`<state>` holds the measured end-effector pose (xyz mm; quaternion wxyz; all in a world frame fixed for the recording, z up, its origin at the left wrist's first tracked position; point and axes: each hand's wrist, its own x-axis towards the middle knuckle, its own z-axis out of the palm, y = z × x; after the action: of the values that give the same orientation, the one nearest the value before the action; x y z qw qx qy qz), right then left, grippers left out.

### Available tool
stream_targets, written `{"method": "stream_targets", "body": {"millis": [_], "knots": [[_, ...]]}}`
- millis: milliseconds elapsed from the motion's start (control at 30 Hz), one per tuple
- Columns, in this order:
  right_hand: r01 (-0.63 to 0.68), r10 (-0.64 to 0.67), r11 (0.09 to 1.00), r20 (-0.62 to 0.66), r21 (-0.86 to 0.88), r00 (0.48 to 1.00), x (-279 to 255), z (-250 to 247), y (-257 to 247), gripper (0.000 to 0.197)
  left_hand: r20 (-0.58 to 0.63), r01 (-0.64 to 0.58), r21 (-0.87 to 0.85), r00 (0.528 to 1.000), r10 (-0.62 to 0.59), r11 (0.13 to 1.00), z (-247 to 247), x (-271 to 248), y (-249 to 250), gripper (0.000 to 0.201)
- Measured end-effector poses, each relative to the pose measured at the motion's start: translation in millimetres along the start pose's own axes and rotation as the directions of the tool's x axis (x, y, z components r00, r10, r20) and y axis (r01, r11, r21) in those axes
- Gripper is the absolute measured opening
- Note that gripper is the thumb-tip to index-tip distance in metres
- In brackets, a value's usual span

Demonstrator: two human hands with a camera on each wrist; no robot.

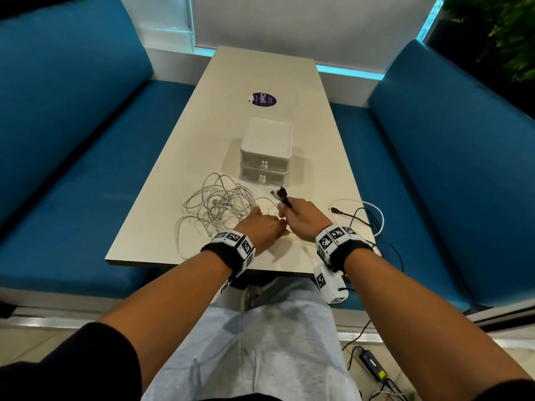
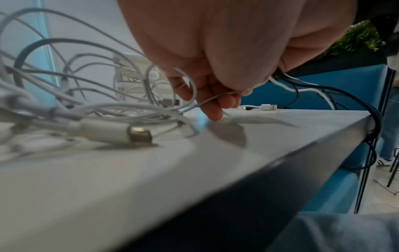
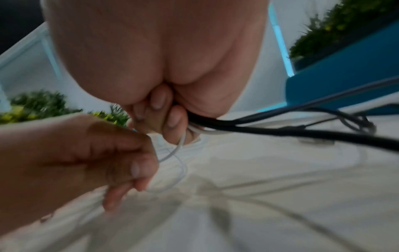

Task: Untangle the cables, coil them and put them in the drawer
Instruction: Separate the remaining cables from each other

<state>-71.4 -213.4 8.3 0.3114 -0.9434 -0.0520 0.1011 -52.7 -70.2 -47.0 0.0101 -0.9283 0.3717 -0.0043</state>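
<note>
Two hands at work on one stage, the untangling. My right hand is closed round a small bundle of cable ends, black and white, their plugs sticking up past my knuckles, the tails trailing off the table's right edge. My left hand pinches a single thin white cable just beside it, fingertip nearly on the table.

The white tangle lies left of both hands, loops crossing every way (I can't tell how many cables are in it). Next I judge I must draw this strand free slowly, feeling for snags, then coil it.

The drawer unit stands just beyond the tangle, both drawers closed, so one needs opening first. A purple sticker sits farther up the table.
</note>
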Motion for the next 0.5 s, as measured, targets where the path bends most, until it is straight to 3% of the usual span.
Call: {"method": "stream_targets", "body": {"millis": [133,233,367,500], "knots": [[0.0,0.001,0.985,0.005,-0.17,1.0,-2,-4,15,0.024,-0.056,-0.003,0.081,0.998,0.008,0.997,-3,-7,-16,0.024],[-0.083,0.076,0.959,-0.034,-0.271,0.997,-3,-14,30,0.022,-0.044,0.035,0.056,0.998,-0.032,0.998,0,-12,-26,0.013],[-0.18,0.137,0.88,-0.128,-0.44,0.982,-3,-25,40,0.027,-0.067,0.13,0.055,0.99,-0.126,0.99,-6,-14,-25,0.017],[-0.328,0.259,0.857,-0.217,-0.398,0.941,-3,-31,51,0.019,-0.084,0.204,0.04,0.976,-0.201,0.978,-5,-19,-29,0.024]]}}
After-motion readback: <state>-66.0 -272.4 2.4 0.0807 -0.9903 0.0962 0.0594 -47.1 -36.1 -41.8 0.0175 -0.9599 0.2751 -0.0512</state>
